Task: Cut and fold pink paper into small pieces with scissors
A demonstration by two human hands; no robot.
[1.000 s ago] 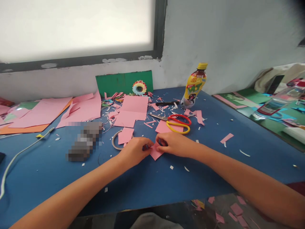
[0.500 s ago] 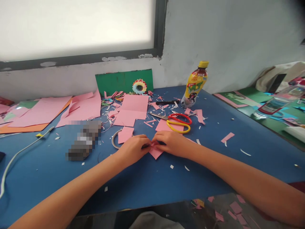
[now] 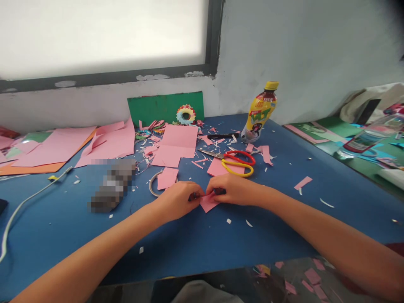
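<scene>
Blue table (image 3: 284,202) strewn with paper scraps, below a window. Near its middle, the left hand (image 3: 176,200) and right hand (image 3: 235,189) pinch a small pink paper piece (image 3: 208,203) flat on the table, fingers closed on its top edge. One corner points toward the near edge. Scissors (image 3: 235,162) lie just beyond.

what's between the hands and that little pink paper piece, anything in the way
Nothing visible. The left hand and right hand both already pinch the small pink paper piece on the blue table.
</scene>
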